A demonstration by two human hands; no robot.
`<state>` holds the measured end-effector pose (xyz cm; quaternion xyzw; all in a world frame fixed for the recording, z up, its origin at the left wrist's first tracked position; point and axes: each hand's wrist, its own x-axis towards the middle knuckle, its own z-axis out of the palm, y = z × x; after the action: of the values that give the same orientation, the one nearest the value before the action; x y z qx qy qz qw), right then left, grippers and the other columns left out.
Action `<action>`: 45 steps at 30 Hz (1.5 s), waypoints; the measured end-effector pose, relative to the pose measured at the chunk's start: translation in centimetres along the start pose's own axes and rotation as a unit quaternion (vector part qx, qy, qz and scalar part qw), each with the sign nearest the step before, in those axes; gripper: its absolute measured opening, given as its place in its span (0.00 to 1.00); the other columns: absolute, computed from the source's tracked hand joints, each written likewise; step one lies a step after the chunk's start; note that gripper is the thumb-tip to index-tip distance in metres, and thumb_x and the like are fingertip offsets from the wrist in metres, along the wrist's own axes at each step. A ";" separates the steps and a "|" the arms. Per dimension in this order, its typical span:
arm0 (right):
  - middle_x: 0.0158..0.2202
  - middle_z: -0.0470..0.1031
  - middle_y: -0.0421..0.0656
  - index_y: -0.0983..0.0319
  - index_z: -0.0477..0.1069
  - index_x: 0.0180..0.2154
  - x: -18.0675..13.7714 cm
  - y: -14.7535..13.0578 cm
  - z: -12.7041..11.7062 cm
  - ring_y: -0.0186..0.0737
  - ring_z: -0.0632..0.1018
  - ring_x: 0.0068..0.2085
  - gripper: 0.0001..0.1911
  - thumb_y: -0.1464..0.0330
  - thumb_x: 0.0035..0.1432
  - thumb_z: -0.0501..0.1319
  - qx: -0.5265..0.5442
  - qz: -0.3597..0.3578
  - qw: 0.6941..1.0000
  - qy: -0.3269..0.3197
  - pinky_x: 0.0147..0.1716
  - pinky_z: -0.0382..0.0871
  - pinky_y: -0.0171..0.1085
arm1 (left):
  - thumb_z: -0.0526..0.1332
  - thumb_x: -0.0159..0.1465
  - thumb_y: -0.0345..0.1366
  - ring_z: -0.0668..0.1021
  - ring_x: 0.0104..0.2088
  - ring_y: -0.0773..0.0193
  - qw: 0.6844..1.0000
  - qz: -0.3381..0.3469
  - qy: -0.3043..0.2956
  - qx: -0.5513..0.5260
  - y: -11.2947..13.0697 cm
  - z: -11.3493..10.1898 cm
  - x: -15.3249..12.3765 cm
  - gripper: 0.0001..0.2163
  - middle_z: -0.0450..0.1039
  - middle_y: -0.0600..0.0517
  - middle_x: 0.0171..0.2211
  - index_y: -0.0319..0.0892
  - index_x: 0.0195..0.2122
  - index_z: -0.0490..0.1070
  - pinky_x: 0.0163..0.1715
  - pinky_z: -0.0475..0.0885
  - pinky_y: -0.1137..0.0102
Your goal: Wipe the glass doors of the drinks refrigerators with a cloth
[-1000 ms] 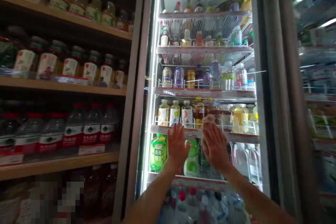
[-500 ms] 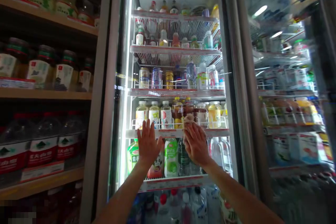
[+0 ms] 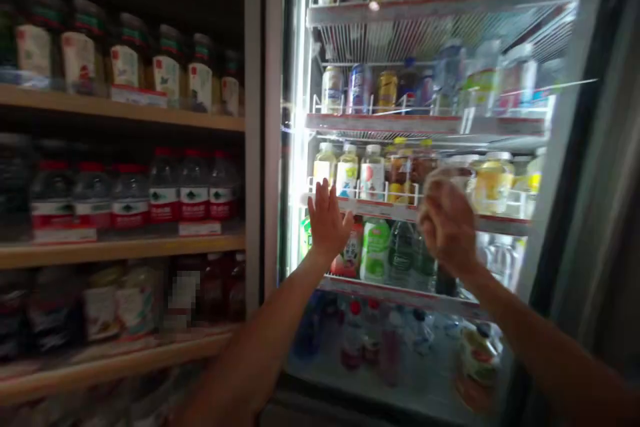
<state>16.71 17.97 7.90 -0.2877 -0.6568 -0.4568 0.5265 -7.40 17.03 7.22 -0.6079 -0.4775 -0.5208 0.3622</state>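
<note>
My left hand is raised with the fingers extended, palm toward the glass door of a lit drinks fridge; it looks flat against the pane. My right hand, blurred by motion, is closed around a pale, crumpled cloth in front of the same glass. Behind the pane, near my left hand, stand a green-labelled bottle and a red-labelled bottle. A jar-like yellow bottle shows just right of the cloth, one shelf higher. Part of the bottles behind my right hand is hidden.
Left of the fridge, wooden shelves carry rows of bottles, among them red-capped water bottles. The fridge's metal frame divides the two. Inside, cans stand on a wire shelf. A dark door edge runs down the right side.
My view has swung left and down, so more of the wooden shelves shows. My left hand stays spread on the glass. My right hand, with the cloth, has turned and sits farther from the left.
</note>
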 end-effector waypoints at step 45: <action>0.64 0.52 0.48 0.58 0.52 0.60 -1.8 3.6 0.0 0.46 0.52 0.65 0.26 0.70 0.60 0.51 -0.063 0.058 0.996 0.004 0.61 0.47 0.53 | 0.51 0.61 0.33 0.52 0.65 0.56 0.963 0.257 0.064 -0.048 2.4 1.4 7.4 0.25 0.55 0.42 0.62 0.37 0.60 0.53 0.61 0.57 0.57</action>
<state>20.28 19.62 7.24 -0.3560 -0.6067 -0.4674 0.5354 -4.70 19.16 14.34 -0.6922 -0.2552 -0.4705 0.4841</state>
